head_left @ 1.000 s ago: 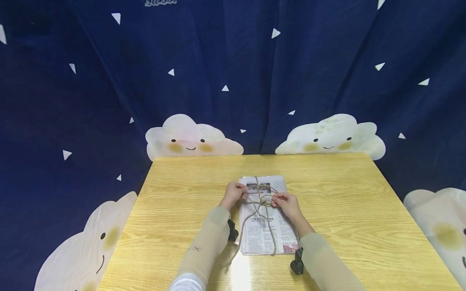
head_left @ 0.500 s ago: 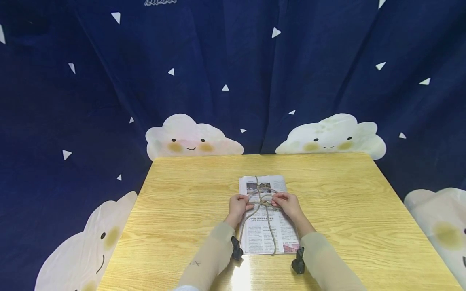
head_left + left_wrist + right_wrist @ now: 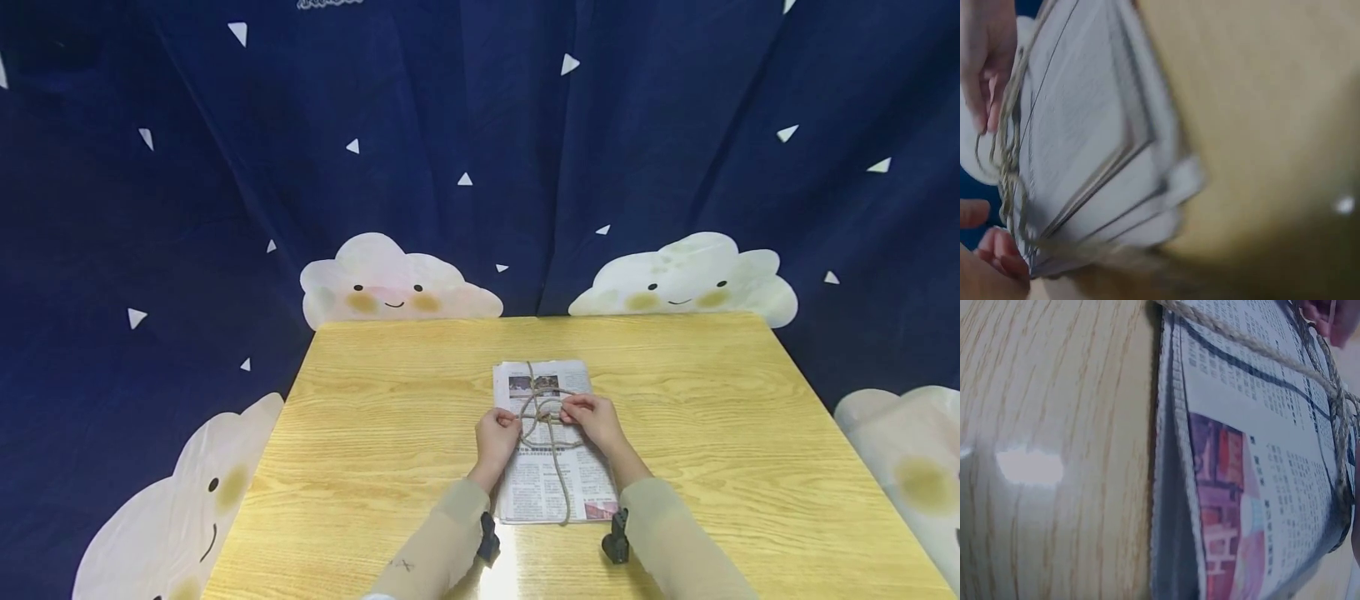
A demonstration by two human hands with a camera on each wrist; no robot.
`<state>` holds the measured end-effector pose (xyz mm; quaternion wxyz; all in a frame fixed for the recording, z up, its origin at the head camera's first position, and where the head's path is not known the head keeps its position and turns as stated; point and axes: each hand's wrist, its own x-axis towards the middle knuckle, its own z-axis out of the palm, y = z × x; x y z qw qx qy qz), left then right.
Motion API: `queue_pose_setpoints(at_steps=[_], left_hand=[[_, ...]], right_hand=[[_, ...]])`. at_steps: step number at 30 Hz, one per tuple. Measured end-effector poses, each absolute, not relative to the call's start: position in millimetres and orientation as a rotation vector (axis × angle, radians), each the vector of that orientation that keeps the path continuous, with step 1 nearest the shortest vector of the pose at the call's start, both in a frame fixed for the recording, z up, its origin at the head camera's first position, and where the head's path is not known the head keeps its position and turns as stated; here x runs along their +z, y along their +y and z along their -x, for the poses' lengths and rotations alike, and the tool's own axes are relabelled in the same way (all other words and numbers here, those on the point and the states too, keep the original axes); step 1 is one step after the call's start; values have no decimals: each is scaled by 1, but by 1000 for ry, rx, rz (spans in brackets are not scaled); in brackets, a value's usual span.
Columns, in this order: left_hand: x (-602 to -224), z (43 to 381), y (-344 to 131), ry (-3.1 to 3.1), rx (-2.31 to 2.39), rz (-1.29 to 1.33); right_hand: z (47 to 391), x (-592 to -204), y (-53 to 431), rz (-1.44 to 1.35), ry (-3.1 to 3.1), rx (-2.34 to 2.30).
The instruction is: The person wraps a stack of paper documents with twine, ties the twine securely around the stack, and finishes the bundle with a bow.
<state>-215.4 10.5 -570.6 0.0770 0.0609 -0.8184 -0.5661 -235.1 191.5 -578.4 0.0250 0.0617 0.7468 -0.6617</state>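
Note:
A stack of folded newspapers (image 3: pixel 525 492) lies on the table, crossed by brown twine (image 3: pixel 558 477) that meets in a knot near the middle. My left hand (image 3: pixel 495 437) is at the stack's left edge, fingers curled at the twine left of the knot; its hold is partly hidden. From the right, my right hand (image 3: pixel 596 422) pinches a small twine loop close to the knot. In the left wrist view, a blurred strand of twine (image 3: pixel 1116 255) trails from the left fingers (image 3: pixel 1004 253), and the right hand (image 3: pixel 988 62) holds the loop above.
The wooden table (image 3: pixel 390 392) extends around the stack on all sides. A dark blue curtain (image 3: pixel 465 108) with printed clouds hangs behind it. Black wrist cameras (image 3: pixel 617 537) sit at both beige sleeves.
My left hand has moved down along the stack's left edge. A twine strand that ran toward the lower left now curves across below the knot to the right. My right hand has stayed put.

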Motion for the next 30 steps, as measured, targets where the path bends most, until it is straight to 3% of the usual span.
queue_pose_setpoints(at_steps=[5,12,14,16,23,28,30], left_hand=[[-571,240,7,-2458,-1647,89],[-704,330,14,-2677,-1418,380],[-715,338,19,-2733,-1297,400],[-709,336,21,-2739,-1183,416],[-621,299,17,-2915,-1227,286],[-660,312,9,-2667,-1323,363],[-658,311,5,-2636,-1455,277]], right_hand=[[235,-579,193,-206,2312,-2035],[233,-580,193,-209,2315,-2040],[232,-580,192,-220,2309,-2056],[232,-580,191,-207,2307,-2065],[231,-579,192,-163,2304,-2056],[231,-577,193,-149,2295,-2056],[231,-576,192,-142,2292,-2051]])
